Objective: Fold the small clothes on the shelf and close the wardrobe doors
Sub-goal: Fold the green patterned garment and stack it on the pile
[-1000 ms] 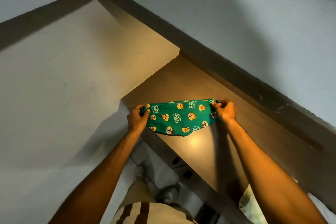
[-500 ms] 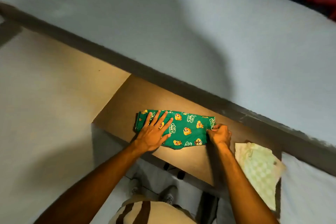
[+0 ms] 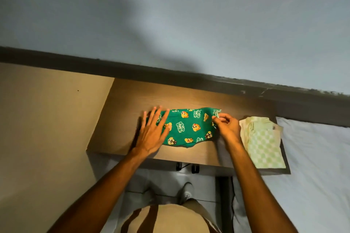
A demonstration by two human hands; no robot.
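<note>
Two hands are working the green shorts (image 3: 189, 128), which are now lying flat on the wooden shelf (image 3: 121, 119) rather than being stretched in the air between both fists as they were a second ago. The left hand (image 3: 151, 134) is no longer gripping the cloth: its fingers are spread straight and it is resting over the shorts' left edge, having slid a little outward from where it was pressing half a second back. The right hand (image 3: 226, 126) is still pinching the right edge between thumb and fingertips, just beside a folded checked cloth (image 3: 263, 142) that is sitting on the shelf's right end.

That shift is suggesting the laying-out and smoothing step is ending and the fold itself is coming up, most likely with the pinched right edge being carried over toward the left hand. The task is looking early: this piece is still unfolded, only the checked cloth is appearing done, and nothing of the wardrobe doors can be told from this view. The thin fabric is likely to bunch if the left hand is lifting too soon.
</note>
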